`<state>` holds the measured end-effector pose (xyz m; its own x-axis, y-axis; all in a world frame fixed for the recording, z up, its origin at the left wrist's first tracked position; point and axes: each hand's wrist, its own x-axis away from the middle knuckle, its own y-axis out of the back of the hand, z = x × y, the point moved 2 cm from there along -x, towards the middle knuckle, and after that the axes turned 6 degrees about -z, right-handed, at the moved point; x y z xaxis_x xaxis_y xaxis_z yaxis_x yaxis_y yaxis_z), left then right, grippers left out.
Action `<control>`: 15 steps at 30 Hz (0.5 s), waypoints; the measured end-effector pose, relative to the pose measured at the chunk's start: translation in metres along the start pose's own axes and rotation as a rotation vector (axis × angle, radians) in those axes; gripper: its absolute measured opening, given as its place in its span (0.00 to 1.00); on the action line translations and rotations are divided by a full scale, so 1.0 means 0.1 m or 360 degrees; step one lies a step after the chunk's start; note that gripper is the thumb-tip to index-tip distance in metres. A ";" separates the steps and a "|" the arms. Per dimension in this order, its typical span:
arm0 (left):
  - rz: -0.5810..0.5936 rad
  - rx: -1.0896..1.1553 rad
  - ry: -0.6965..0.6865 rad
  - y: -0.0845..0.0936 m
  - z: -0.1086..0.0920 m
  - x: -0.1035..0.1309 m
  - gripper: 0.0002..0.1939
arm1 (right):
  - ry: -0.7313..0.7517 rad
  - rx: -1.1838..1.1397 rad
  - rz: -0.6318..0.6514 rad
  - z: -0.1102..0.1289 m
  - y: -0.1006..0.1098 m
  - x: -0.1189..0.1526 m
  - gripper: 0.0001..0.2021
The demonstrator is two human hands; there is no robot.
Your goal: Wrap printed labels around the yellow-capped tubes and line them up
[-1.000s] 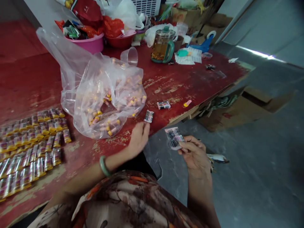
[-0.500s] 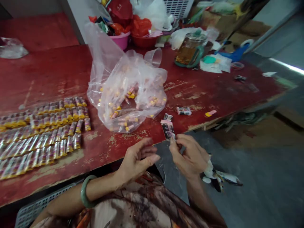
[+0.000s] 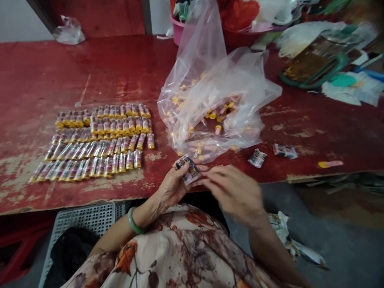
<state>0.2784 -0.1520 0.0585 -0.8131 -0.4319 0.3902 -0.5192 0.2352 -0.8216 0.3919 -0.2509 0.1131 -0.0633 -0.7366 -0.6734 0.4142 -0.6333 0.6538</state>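
Observation:
In my left hand is a small stack of printed paper labels, dark with pink, the thumb pressing on top. My right hand is beside the stack, its fingertips close to the labels' right edge; motion smears the fingers, so whether they pinch anything is unclear. Beyond both hands lies a clear plastic bag with many small pink tubes with yellow ends inside. To the left, rows of wrapped tubes lie side by side. Two banded label bundles rest right of the bag.
A single pink and yellow tube lies near the edge of the red table. A glass teapot stands at the back right, near white tissues. Below the table is a grey plastic basket.
The labels have passed from my right hand to my left, which has closed on them. My view has turned left, so the tube rows and bag appear further right.

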 end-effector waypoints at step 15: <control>-0.0262 -0.0148 -0.0252 0.47 -0.29 0.12 0.11 | -0.0669 0.0896 0.0487 -1.20 -0.58 -0.64 0.14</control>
<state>0.2363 -0.1214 0.0364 -0.6681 -0.6004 0.4396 -0.6691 0.2262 -0.7079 0.4811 -0.1384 0.0770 -0.4070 -0.8557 -0.3195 -0.0491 -0.3288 0.9431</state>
